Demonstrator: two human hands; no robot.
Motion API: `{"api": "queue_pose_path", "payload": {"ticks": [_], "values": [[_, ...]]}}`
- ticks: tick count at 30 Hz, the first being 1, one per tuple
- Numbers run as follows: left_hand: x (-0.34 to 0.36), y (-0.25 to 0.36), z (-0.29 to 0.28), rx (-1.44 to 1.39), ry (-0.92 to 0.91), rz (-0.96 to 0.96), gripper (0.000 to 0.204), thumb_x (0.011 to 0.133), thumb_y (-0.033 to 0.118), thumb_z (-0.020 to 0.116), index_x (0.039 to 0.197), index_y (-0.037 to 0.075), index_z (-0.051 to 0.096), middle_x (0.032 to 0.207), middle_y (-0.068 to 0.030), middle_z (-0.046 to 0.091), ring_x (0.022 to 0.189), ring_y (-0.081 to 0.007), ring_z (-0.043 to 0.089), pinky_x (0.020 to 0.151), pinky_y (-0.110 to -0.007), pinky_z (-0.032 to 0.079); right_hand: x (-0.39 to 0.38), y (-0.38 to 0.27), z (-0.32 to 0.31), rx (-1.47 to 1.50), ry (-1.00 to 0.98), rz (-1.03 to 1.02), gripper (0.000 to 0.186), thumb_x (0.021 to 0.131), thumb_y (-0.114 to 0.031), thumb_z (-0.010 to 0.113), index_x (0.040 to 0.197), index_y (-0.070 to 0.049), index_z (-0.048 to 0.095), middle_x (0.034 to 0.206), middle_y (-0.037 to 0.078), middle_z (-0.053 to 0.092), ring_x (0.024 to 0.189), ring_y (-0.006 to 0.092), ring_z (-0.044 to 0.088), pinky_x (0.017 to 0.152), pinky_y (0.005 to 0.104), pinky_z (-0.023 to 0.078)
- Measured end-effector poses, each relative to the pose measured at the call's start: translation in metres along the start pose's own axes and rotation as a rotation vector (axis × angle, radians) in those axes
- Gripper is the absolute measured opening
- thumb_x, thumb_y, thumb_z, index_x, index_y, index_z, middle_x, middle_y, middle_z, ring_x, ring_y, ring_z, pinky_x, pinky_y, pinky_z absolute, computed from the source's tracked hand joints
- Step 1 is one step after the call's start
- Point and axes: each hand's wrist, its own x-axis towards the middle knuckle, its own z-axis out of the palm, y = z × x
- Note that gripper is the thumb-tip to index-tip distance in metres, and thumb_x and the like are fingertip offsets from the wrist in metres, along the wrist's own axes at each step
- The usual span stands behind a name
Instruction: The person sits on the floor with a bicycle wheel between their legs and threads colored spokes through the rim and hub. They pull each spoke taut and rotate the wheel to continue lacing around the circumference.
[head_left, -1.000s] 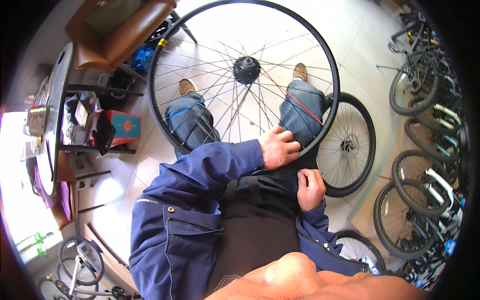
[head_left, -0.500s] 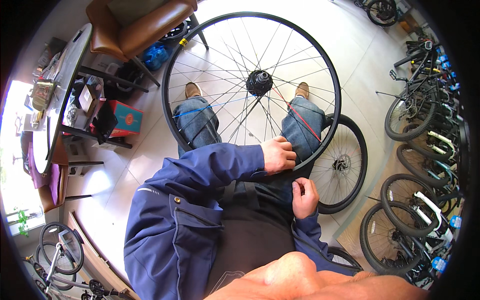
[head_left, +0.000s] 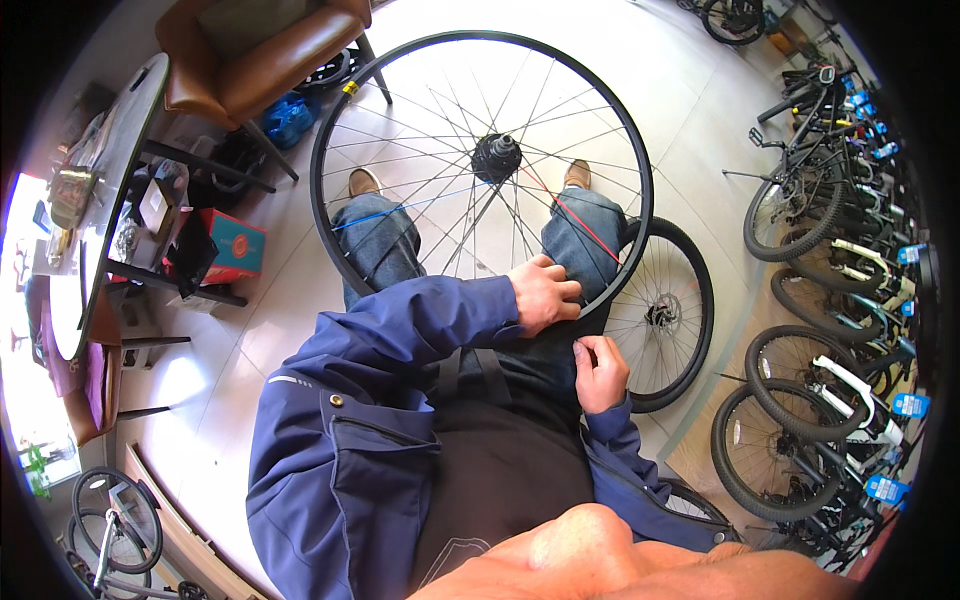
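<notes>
A large bare bicycle wheel with a black rim and no tyre stands before me, tilted over my legs. Its spokes are black, except for a blue spoke on the left and a red spoke on the right. The black hub sits in the middle. My left hand reaches across my body, its fingers closed on the near side of the rim. Just below and to the right, my right hand is curled with thumb against fingers. Whatever it may hold is hidden.
A second wheel with a black tyre leans beside my right leg. Bicycles line the right side. At left are a table, a brown chair and a red box; another bicycle stands lower left.
The whole view has shifted slightly, so the wheel and surroundings appear further left. Both hands keep nearly the same pose near the rim.
</notes>
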Motion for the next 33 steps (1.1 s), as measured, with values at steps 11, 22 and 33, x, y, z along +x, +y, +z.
{"api": "queue_pose_path", "payload": {"ticks": [11,22,33], "values": [[-0.002,-0.005,-0.001,-0.038,0.126,0.081,0.022,0.083,0.026,0.077,0.105,0.022,0.077,0.102,0.0044,0.067,0.104,-0.021,0.068,0.099,-0.042,0.052,-0.001,0.013,0.01,-0.031,-0.007,0.002,0.012,0.109,-0.014,0.073,0.107,-0.002,0.074,0.098,0.019,0.073,0.09,0.0433,0.072,0.08,0.0474,0.057],[-0.004,-0.004,-0.006,0.006,-0.033,0.073,0.039,0.076,0.028,0.082,0.115,0.027,0.078,0.116,0.0047,0.067,0.111,-0.0213,0.066,0.094,-0.044,0.052,-0.013,0.002,0.013,0.087,0.107,0.099,0.016,0.095,0.0,0.086,0.106,-0.003,0.074,0.096,0.013,0.071,0.082,0.028,0.074,0.073,0.0382,0.059],[0.0,-0.003,-0.009,0.027,-0.1,0.038,0.031,0.082,0.029,0.079,0.113,0.023,0.077,0.11,0.0025,0.063,0.102,-0.0202,0.066,0.082,-0.041,0.052,-0.01,0.01,0.015,0.035,0.083,0.016,0.006,0.103,-0.006,0.08,0.105,-0.002,0.075,0.094,0.013,0.072,0.079,0.0287,0.072,0.074,0.0384,0.056]]}}
